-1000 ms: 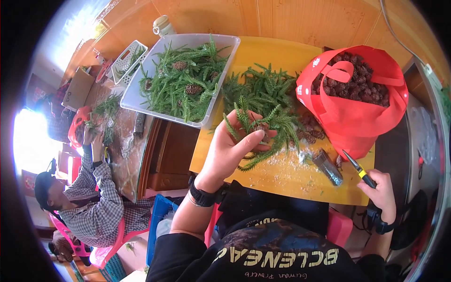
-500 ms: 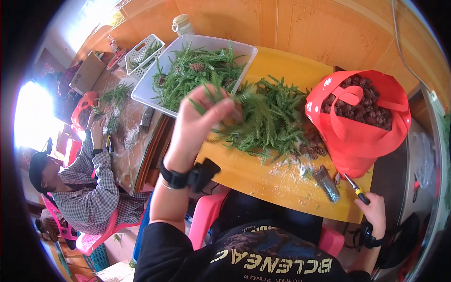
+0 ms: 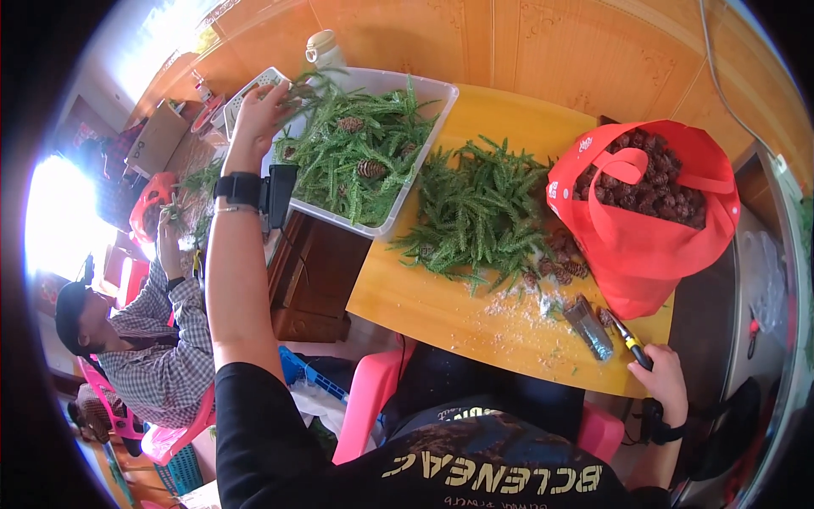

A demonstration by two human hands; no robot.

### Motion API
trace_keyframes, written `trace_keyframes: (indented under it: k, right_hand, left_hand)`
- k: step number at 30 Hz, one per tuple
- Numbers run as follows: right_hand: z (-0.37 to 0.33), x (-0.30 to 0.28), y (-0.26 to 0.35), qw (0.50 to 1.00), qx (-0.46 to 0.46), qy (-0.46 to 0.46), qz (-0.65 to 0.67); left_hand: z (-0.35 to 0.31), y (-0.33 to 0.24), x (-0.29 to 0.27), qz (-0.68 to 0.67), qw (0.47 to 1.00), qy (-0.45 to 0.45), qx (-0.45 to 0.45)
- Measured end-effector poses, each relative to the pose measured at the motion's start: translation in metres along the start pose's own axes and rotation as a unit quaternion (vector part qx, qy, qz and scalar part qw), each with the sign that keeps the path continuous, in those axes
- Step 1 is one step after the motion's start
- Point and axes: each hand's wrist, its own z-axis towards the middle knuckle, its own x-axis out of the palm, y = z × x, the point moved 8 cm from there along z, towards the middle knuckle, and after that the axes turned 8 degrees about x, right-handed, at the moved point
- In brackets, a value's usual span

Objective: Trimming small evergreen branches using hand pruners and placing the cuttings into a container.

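Note:
My left hand is stretched out over the far left corner of a clear plastic bin. Its fingers are closed around a green pine sprig, partly hidden by the hand. Green sprigs and a few pine cones fill the bin. At the table's right front edge, my right hand grips pliers with yellow-and-black handles, their tip pointing toward the red bag. A dark, shiny bundle lies beside them. A heap of green sprigs covers the middle of the yellow table.
A red bag full of pine cones stands at the right, with loose cones and white flakes nearby. Behind the bin are a white basket and a lidded bottle. A person works at the left table.
My left hand has swung left with the sprig, from between the table heap and the bin to the bin's far left corner. My right hand and the pliers have shifted slightly left.

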Motion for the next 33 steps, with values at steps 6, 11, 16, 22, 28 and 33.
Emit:
trace_keyframes:
  k: [6, 11, 16, 22, 28, 33]
  right_hand:
    - [0.000, 0.004, 0.002, 1.000, 0.016, 0.007, 0.002]
    - [0.003, 0.004, 0.007, 0.999, -0.009, 0.001, -0.032]
    - [0.002, 0.005, 0.009, 0.998, -0.026, -0.010, -0.052]
    - [-0.001, -0.001, 0.017, 0.997, 0.019, 0.026, -0.068]
    - [0.008, -0.032, 0.068, 0.993, -0.066, -0.095, 0.024]
    - [0.035, -0.017, 0.108, 0.988, -0.134, -0.078, 0.004]
  left_hand:
    - [0.008, 0.025, -0.005, 0.270, 0.963, -0.002, -0.011]
    - [0.014, 0.024, 0.000, 0.327, 0.938, 0.087, 0.078]
    - [0.005, 0.003, 0.009, 0.451, 0.857, 0.084, 0.234]
    - [-0.146, -0.066, 0.159, 0.060, 0.943, 0.289, 0.156]
    - [-0.287, -0.029, 0.265, 0.135, 0.789, 0.571, 0.183]
    - [-0.324, 0.011, 0.305, 0.265, 0.750, 0.541, 0.273]
